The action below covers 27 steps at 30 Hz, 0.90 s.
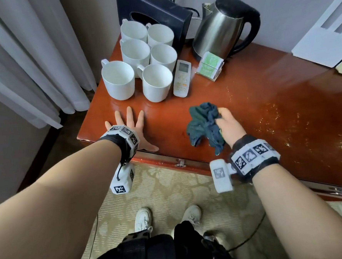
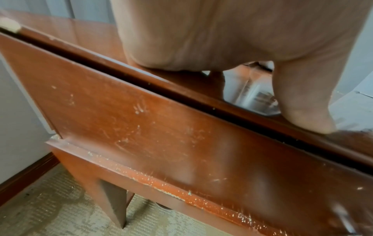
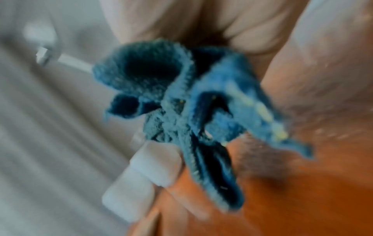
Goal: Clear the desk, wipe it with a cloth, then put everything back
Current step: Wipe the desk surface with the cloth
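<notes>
A reddish wooden desk (image 1: 254,104) fills the head view, with pale crumbs scattered over its right half. My right hand (image 1: 227,124) grips a crumpled dark blue-green cloth (image 1: 204,125) just above the desk's front middle; the right wrist view shows the cloth (image 3: 181,111) bunched under the palm, blurred. My left hand (image 1: 132,129) lies flat with fingers spread on the desk's front left corner, and its thumb (image 2: 302,103) presses near the front edge. Several white mugs (image 1: 138,71), a white remote (image 1: 182,78) and a steel kettle (image 1: 224,28) stand at the back left.
A dark tissue box (image 1: 155,12) stands behind the mugs, and a clear holder of green sachets (image 1: 209,66) sits beside the kettle. White papers (image 1: 324,40) lie at the back right. Curtains (image 1: 31,57) hang to the left. A drawer front (image 2: 141,119) runs under the desktop.
</notes>
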Each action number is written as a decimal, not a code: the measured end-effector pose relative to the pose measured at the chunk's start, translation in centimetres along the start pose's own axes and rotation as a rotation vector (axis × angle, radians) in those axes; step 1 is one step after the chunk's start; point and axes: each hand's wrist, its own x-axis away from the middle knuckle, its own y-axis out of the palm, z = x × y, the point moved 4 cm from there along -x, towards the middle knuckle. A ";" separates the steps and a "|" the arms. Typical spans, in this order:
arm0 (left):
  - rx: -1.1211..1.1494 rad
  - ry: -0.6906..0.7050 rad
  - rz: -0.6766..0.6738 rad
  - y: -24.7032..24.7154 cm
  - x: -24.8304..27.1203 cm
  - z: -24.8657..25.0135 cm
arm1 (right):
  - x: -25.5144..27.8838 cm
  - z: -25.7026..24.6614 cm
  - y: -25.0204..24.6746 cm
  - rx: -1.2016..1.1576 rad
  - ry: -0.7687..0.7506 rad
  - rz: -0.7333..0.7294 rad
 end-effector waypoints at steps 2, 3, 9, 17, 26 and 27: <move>0.001 -0.003 -0.002 0.0 0.0 0.0 | -1.0 -0.2 -0.1 0.177 0.036 0.014; 0.000 -0.005 -0.004 0.0 0.1 0.0 | -1.5 0.0 0.0 0.295 0.055 0.037; -0.001 0.000 -0.005 0.0 0.0 0.0 | -1.3 0.2 4.0 0.567 0.051 -0.061; 0.008 -0.015 -0.007 0.1 0.1 0.1 | 0.2 2.0 5.4 0.789 -0.164 0.022; -0.075 0.133 0.031 0.0 0.9 3.4 | 2.4 5.1 -1.9 0.619 -0.040 0.017; -0.067 0.151 0.016 0.2 0.9 4.2 | 1.5 4.1 -2.5 0.577 -0.047 0.077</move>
